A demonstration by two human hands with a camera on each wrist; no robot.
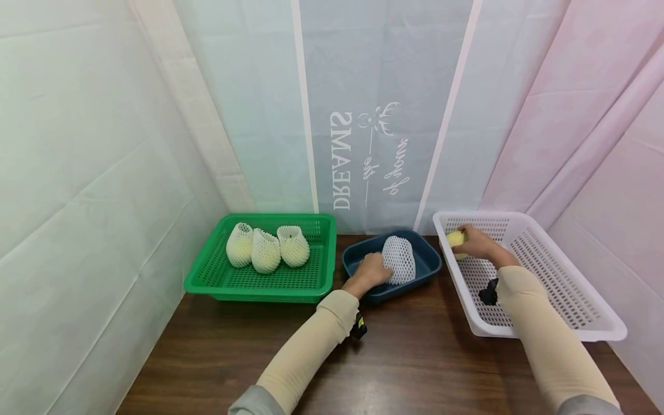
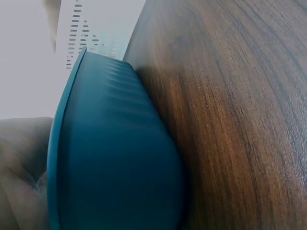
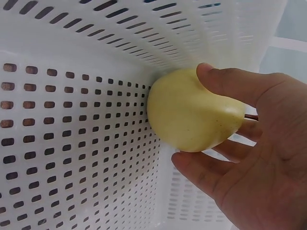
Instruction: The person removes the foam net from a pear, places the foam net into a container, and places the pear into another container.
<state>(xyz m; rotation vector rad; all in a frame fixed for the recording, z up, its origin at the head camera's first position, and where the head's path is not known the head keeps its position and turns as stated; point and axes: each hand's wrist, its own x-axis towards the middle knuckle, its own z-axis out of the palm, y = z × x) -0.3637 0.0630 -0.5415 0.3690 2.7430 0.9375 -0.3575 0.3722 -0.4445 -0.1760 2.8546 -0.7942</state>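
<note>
In the head view my right hand is inside the white basket, at its far left corner. Thumb and fingers curl round a bare yellow pear, whose stem points toward the palm in the right wrist view. My left hand reaches over the near rim of the dark blue tray. It pinches the left side of a white foam net lying there; the tray wall hides most of the fingers in the left wrist view.
At the left stands a green basket with three pears in foam nets. The white basket stands at the right. All three containers stand on a dark wooden table, with curtain panels behind and at the sides.
</note>
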